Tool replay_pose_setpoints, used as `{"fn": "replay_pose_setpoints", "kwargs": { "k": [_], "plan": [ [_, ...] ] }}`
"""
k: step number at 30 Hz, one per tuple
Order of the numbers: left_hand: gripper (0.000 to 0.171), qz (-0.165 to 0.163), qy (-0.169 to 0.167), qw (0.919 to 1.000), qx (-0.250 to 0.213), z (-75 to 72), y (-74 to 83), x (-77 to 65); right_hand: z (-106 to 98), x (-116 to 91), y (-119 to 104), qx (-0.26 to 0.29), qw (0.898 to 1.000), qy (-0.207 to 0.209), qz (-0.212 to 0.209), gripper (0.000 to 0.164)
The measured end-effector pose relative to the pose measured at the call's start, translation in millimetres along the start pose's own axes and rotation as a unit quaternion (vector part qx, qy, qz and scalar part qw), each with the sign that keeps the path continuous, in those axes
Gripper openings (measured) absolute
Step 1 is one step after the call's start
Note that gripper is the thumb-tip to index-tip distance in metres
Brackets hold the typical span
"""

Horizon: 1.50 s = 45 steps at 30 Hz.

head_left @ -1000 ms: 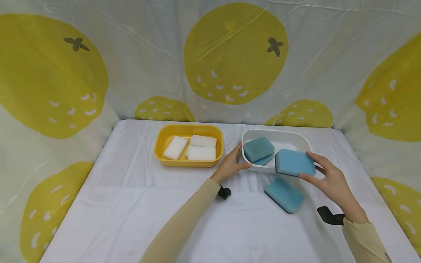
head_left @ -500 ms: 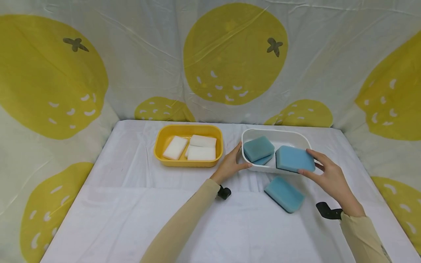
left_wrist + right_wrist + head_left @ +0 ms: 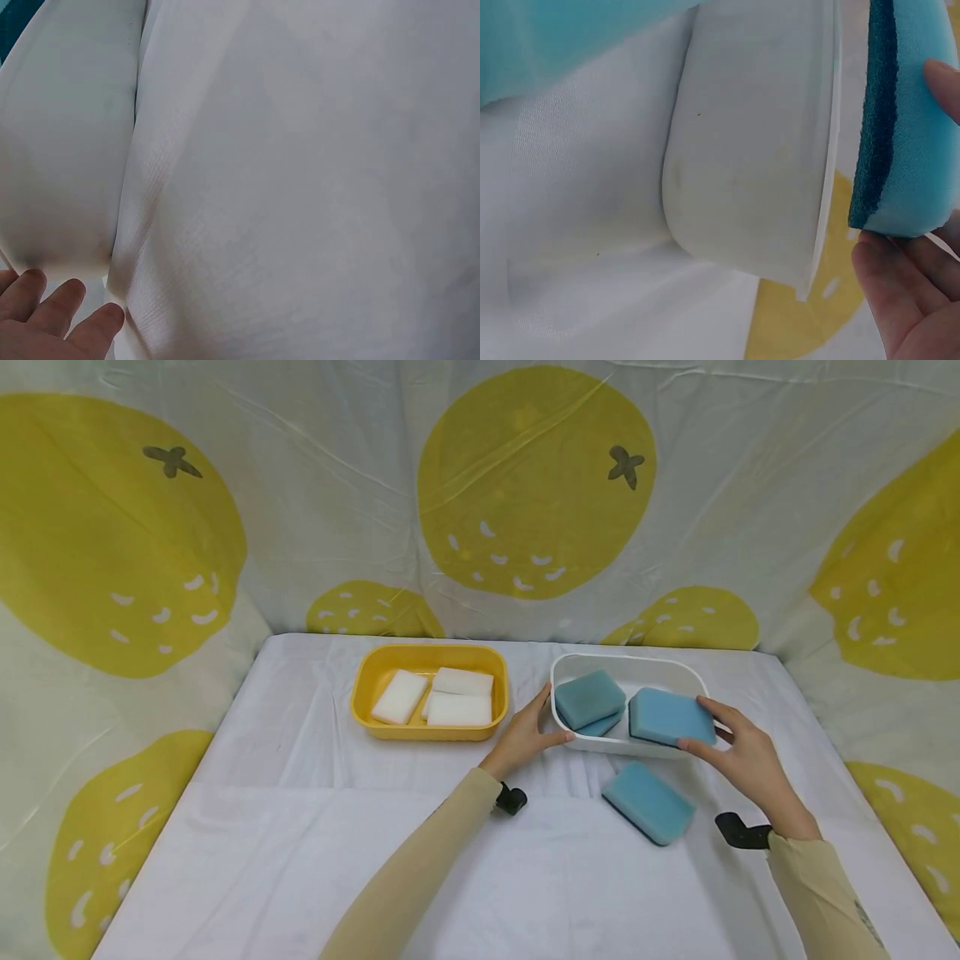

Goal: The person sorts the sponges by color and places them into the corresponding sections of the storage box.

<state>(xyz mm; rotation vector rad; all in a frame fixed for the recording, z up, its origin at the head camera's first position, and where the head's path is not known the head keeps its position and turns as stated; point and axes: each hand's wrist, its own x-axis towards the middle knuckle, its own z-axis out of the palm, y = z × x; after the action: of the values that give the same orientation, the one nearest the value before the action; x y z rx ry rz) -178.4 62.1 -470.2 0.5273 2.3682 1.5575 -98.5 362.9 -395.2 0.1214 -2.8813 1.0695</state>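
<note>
My right hand (image 3: pixel 750 756) pinches a blue scouring sponge (image 3: pixel 670 717) by its right end, over the right half of a white tub (image 3: pixel 660 670). A dark scouring layer (image 3: pixel 879 112) shows along the sponge's underside in the right wrist view, where the sponge is just above the tub's rim. The left hand (image 3: pixel 525 735) rests against the tub's front left corner, thumb along the front and fingers at the left side. In the left wrist view, those fingers (image 3: pixel 56 304) touch the outer wall. Two blue sponges (image 3: pixel 591 700) lie overlapped in the tub's left half.
Another blue sponge (image 3: pixel 649 803) lies on the white cloth in front of the tub. To the left stands a yellow tub (image 3: pixel 362 689) with several white sponges (image 3: pixel 459 710) in it. Behind the table hangs a curtain (image 3: pixel 345 485) printed with lemons.
My right hand has lowered the sponge and shifted it slightly back, from over the tub's front rim to further over its inside. The left hand has stayed in place.
</note>
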Motion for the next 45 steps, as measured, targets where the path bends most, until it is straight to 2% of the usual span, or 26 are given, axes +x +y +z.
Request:
{"fn": "replay_pose_setpoints", "kwargs": {
  "k": [15,24,45],
  "plan": [
    [0.097,-0.007,-0.001,0.9999,-0.009,-0.4,3.0,-4.0,4,13,10,-0.012,1.0,0.009,0.014,0.081],
    [0.097,0.002,0.0,1.0,-0.002,0.7,-0.3,-2.2,7,18,16,-0.01,0.999,-0.007,0.03,0.081],
    [0.097,-0.001,0.001,1.0,0.007,0.8,-1.6,-0.4,13,25,19,-0.03,0.999,-0.019,0.016,0.076]
  ]
}}
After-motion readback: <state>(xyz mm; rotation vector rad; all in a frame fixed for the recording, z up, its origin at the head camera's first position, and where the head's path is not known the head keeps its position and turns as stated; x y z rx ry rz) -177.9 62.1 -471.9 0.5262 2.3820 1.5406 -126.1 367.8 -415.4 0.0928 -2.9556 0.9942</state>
